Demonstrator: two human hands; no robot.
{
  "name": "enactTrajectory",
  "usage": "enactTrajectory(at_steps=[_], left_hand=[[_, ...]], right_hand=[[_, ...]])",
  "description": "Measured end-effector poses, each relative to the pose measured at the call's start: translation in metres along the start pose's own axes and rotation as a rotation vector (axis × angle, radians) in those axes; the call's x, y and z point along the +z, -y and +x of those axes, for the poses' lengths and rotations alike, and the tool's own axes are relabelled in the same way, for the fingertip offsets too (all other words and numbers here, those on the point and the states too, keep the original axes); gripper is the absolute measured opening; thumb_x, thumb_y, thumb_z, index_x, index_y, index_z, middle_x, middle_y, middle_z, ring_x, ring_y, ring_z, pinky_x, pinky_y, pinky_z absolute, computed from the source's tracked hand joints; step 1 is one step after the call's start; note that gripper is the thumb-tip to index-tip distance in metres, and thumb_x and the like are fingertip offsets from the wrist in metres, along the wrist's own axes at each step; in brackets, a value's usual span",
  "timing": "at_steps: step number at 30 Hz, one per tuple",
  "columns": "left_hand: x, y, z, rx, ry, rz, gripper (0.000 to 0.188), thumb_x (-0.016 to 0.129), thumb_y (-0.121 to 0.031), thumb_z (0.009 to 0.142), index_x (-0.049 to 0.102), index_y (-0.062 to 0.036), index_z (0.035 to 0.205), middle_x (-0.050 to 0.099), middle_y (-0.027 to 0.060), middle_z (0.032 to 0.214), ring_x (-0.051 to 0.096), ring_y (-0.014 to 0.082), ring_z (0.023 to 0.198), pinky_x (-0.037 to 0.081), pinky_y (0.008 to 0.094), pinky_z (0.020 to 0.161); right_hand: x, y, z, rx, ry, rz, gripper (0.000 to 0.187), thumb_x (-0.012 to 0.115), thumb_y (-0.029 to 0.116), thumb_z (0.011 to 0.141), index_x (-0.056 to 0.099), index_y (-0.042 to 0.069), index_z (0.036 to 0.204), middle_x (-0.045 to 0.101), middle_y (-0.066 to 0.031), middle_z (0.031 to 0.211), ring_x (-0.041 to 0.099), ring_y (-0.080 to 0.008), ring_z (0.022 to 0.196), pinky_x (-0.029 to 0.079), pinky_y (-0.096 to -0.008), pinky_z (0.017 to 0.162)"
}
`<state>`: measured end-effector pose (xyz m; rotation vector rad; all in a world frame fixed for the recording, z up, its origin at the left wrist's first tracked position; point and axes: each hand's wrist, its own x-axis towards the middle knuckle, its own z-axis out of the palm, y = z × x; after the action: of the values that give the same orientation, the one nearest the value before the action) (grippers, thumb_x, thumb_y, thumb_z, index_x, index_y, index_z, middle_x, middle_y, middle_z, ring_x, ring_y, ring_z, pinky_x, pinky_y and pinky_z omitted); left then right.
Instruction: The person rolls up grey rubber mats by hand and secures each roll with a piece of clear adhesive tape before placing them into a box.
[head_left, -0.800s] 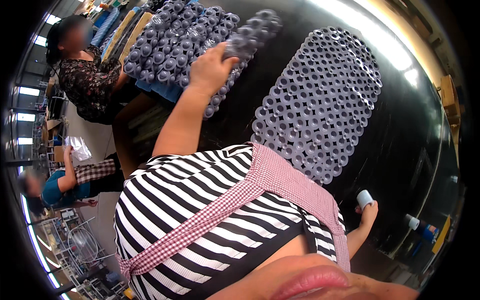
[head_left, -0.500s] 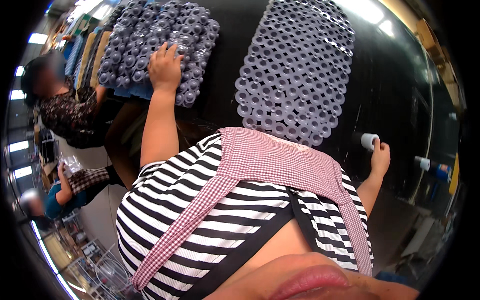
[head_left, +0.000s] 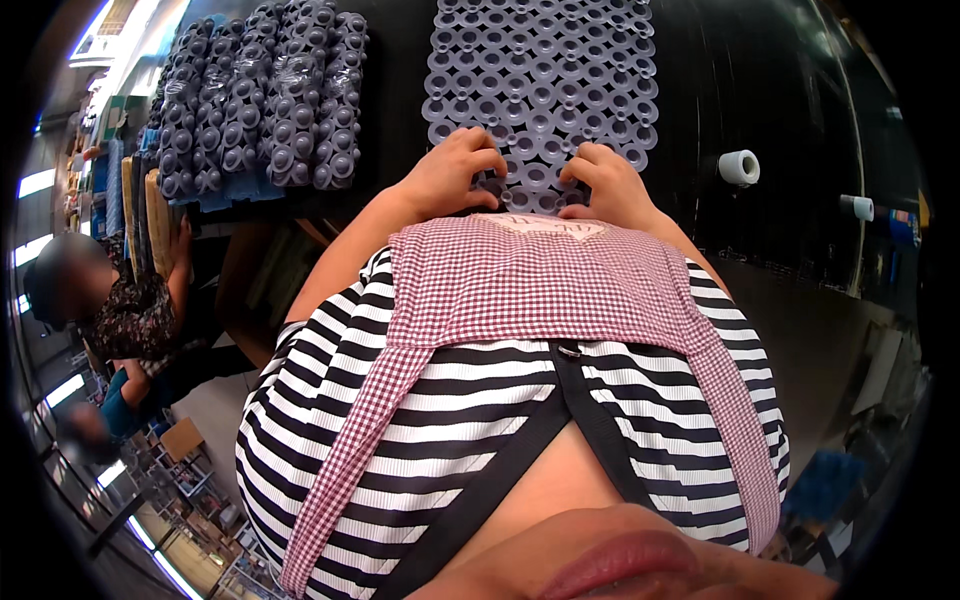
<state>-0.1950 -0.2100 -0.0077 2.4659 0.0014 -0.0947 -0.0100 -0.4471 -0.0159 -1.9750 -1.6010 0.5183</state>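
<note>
A grey-purple suction-cup bath mat [head_left: 540, 105] lies flat on the black table in front of me, its near edge close to my apron. My left hand [head_left: 458, 175] is at the left corner of that near edge, fingers curled with thumb underneath or against the rim. At the right corner, my right hand [head_left: 612, 186] pinches the edge the same way. The exact fingertip contact is partly hidden by the hands.
Several rolled mats [head_left: 265, 110] in clear film lie side by side at the left. A white tape roll [head_left: 739, 168] stands on the table [head_left: 720, 70] to the right, with another small roll [head_left: 860, 207] beyond it. Co-workers [head_left: 75, 285] are at far left.
My left hand has left the rolled mats and my right hand has left the tape roll. Both are now at the flat mat's near edge. The view has shifted.
</note>
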Motion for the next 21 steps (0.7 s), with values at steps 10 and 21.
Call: enactTrajectory(at_steps=[10,21], left_hand=[[0.004,0.005,-0.001,0.010,-0.002,0.061,0.032,0.083,-0.026,0.082,0.076,-0.0179,0.112,0.061,0.0039,0.113,0.056,0.0273,0.113,0.050,0.0385,0.097],[0.027,-0.009,0.031,-0.322,-0.280,0.106,0.025,0.059,-0.029,0.102,0.063,-0.0059,0.095,0.071,0.0152,0.092,0.068,0.0395,0.092,0.052,0.0509,0.076]], right_hand=[[-0.004,0.011,-0.003,0.067,0.105,-0.062,0.046,0.090,0.017,0.068,0.068,0.009,0.108,0.060,-0.0098,0.112,0.057,-0.0312,0.114,0.049,-0.0415,0.098],[-0.001,-0.016,0.011,0.268,-0.045,0.110,0.018,0.065,0.022,0.093,0.070,0.006,0.101,0.072,-0.0175,0.101,0.067,-0.0401,0.097,0.052,-0.0480,0.084]])
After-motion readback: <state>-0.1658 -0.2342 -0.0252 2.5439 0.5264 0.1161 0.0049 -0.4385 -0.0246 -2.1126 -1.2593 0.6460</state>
